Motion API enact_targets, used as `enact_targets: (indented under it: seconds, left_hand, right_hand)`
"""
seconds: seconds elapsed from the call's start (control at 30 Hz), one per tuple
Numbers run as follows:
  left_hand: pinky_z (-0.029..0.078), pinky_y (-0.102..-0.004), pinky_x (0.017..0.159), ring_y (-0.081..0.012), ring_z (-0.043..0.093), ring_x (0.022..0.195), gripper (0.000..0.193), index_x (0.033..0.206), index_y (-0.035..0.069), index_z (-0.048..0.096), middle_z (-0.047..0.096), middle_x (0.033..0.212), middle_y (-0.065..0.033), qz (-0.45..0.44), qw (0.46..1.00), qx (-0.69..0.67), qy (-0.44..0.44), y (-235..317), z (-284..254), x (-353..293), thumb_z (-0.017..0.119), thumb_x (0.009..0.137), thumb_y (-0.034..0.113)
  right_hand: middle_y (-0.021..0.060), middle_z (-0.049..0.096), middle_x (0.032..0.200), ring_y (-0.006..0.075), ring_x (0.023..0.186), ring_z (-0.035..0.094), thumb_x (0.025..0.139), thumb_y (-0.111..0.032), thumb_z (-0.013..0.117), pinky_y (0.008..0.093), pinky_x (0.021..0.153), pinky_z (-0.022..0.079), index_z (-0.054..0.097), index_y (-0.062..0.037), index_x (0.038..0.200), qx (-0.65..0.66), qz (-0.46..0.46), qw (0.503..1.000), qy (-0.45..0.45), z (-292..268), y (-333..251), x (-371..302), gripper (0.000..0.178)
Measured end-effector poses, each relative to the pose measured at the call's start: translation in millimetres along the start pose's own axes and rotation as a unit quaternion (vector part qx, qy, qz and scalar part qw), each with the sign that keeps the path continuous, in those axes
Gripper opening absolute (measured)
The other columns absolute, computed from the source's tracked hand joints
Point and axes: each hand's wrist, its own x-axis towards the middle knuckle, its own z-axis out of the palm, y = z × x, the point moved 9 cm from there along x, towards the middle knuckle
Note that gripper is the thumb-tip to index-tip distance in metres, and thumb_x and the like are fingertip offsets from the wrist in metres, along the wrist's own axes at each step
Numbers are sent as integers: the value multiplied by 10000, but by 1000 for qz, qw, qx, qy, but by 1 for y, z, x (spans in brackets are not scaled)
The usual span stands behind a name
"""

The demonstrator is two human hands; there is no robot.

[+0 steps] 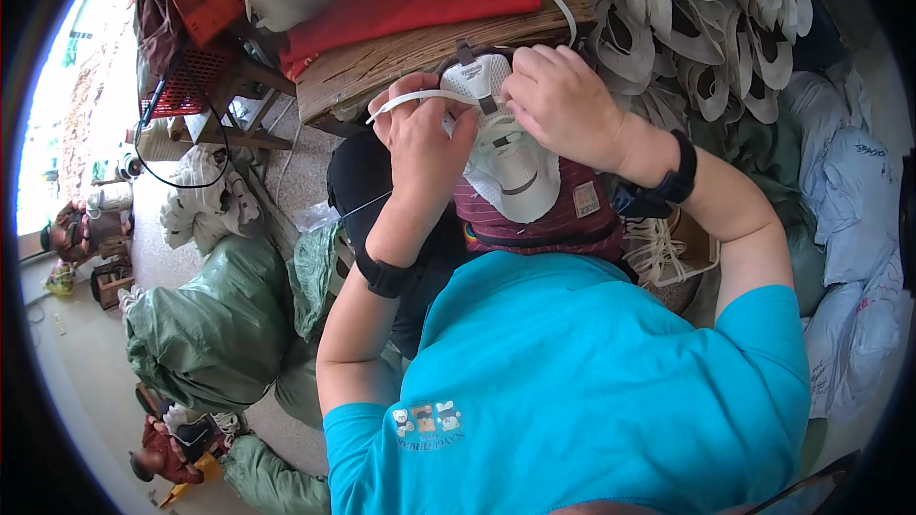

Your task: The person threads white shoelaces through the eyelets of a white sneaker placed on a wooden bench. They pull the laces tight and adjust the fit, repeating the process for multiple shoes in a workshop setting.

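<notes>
A white and pale grey shoe upper (520, 181) lies over my lap, its tongue pointing away from me. My left hand (420, 138) is closed on the upper's left edge, fingers curled. Across those fingers runs a flat white shoelace (420, 95), which comes out of the upper near the tongue. On the opposite edge, my right hand (568, 100) is closed with bent fingertips against the upper; whether a lace end is pinched there is hidden. Under the upper is a maroon striped cloth (582, 219).
Ahead stands a wooden bench (382, 72) with a red cloth (420, 5) and stacked grey uppers. Many pale uppers (706, 29) hang at far right. Green sacks (215, 324) lie at left, white sacks (854, 210) at right. Beside my lap is a bin of laces (658, 253). Other people sit far left.
</notes>
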Motion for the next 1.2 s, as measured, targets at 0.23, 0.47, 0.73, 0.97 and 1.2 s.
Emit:
enact_targets:
  seconds: [0.23,0.47,0.73,0.97,1.2]
  left_hand:
    - [273,-481,1055,-312,511,1220,154,785,56,761,648,1201,-141,-18,995,-77,-57,-14,19,4,761,743,205]
    - [352,-427,1000,-322,518,1183,188,951,35,716,633,1183,-164,-26,984,-164,68,-19,0,-13,745,813,159]
    - [448,-369,788,-274,510,916,241,919,51,619,544,946,-106,1,988,-143,54,-8,-14,-48,803,773,105]
    - [455,-410,807,-300,522,920,237,900,67,623,545,962,-107,83,995,-28,54,15,-13,-40,789,735,109]
    - [454,-230,583,-58,569,689,183,925,0,622,636,787,-22,-236,850,-450,-138,-35,25,-52,714,909,157]
  right_hand:
    - [92,545,924,300,874,600,781,-122,744,416,771,484,609,-86,908,50,82,995,13,13,6,-8,189]
    - [102,552,867,300,760,621,825,-110,706,410,664,509,612,-63,877,67,45,995,61,-5,8,-4,117]
    - [108,545,873,306,740,619,838,-132,680,425,660,512,601,-70,857,126,60,990,35,-6,5,-8,103]
    - [108,529,878,305,738,605,814,-94,692,415,641,501,573,-69,893,11,-3,996,83,-11,-4,-5,145]
    - [115,522,910,333,735,610,843,-110,635,434,612,506,530,-78,873,-141,89,968,185,-59,58,-24,114]
